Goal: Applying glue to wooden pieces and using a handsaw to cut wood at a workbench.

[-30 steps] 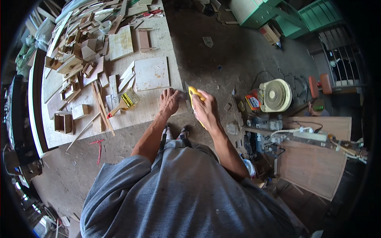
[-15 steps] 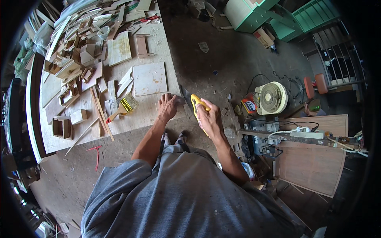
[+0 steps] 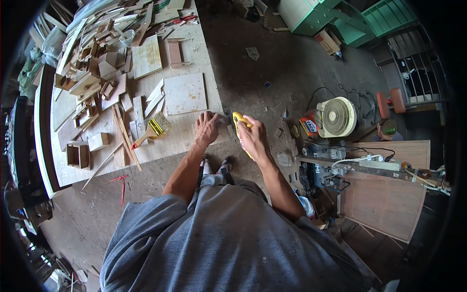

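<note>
My left hand [image 3: 206,127] is at the right edge of the wooden workbench [image 3: 182,138], its fingers pressing down on a small greyish piece of wood [image 3: 222,121]. Just off that edge, my right hand [image 3: 253,138] is closed round the yellow handle of a handsaw [image 3: 237,117]. The dark blade is held close beside the bench edge by my left fingertips; little of it shows, and I cannot tell whether it touches the wood. A square board [image 3: 186,93] lies flat beyond my left hand. Left of that hand rests a wide paintbrush [image 3: 154,127] with a red-tipped handle.
Offcuts and small wooden boxes [image 3: 78,155] crowd the bench's left and far parts. A red tool [image 3: 122,189] lies on the floor near the bench. To the right stand a round fan [image 3: 336,117], a blue machine [image 3: 318,170] and a large wooden panel [image 3: 382,204]. A green cabinet [image 3: 311,22] is far right.
My right hand and the saw have shifted slightly forward and closer to the bench edge, and less of the blade shows. My left hand stays pressed on the piece. The view has tilted a little.
</note>
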The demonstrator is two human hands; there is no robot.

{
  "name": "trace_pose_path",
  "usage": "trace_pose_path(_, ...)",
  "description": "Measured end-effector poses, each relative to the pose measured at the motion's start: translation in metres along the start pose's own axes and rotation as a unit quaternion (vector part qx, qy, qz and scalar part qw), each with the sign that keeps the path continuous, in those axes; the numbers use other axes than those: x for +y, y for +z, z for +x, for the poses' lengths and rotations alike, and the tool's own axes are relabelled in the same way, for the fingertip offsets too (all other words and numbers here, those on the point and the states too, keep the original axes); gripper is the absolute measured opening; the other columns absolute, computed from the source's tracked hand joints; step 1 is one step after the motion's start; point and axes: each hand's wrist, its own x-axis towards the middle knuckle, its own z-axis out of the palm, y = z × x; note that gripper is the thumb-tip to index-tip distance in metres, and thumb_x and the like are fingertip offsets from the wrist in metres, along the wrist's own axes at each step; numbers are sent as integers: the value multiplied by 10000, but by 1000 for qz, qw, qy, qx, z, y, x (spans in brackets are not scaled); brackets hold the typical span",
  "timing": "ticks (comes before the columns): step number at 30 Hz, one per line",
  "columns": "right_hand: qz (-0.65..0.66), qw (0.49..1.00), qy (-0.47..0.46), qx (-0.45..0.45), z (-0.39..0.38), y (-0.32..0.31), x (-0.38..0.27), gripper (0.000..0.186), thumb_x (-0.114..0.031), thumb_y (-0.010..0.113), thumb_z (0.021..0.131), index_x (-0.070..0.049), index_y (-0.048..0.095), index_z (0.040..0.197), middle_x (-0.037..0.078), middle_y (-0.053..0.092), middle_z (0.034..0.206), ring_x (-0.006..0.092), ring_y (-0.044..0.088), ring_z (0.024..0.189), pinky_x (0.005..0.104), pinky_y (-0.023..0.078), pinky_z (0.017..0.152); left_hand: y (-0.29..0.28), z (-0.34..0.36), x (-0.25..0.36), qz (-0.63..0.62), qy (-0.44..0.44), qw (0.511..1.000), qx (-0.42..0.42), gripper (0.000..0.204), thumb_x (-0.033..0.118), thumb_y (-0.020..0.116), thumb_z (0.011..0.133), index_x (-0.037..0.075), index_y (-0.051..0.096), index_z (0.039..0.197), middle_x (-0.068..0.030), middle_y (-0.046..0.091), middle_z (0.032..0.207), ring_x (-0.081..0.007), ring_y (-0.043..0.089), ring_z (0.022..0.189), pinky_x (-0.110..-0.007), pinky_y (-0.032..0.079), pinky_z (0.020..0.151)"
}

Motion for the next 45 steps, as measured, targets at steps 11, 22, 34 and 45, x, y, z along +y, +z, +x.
trace_pose_path(11, -2, 1000, 19, 1, 27, 8, 24, 278, -211, 561, 949, 66, 574, 935, 74, 559, 620, 140, 540, 522, 306, 429, 469, -2, -1, 8, -8, 5, 1000, 13, 312, 248, 625, 879, 146, 566, 1169, -131, 489, 1222, -354, 445, 1179, -505, 384, 937)
trace_pose_path(22, -30, 997, 3, 67, 17, -19, 94, 269, -248, 584, 974, -8, 633, 1085, -20, 505, 621, 42, 454, 462, 209, 358, 386, -3, 1, -6, -102, 37, 994, 3, 429, 207, 621, 874, 213, 553, 1298, -147, 480, 1241, -362, 445, 1155, -506, 382, 939)
trace_pose_path(34, 301, 953, -36, -24, -45, -94, -7, 477, -314, 427, 1026, 44, 513, 1329, -1, 486, 725, 69, 421, 566, 203, 358, 553, -27, -13, 10, 40, 91, 988, -121, 554, 192, 568, 932, 360, 423, 1440, -192, 423, 1338, -354, 500, 1110, -481, 493, 849)
trace_pose_path(45, 452, 847, 173, -218, 99, 29, 59, 419, -486, 520, 977, -116, 514, 780, -20, 490, 648, 77, 413, 460, 240, 362, 469, -110, -105, -35, -171, 109, 979, -22, 273, 59, 574, 853, -23, 537, 1111, -170, 503, 1257, -367, 490, 1086, -437, 458, 927)
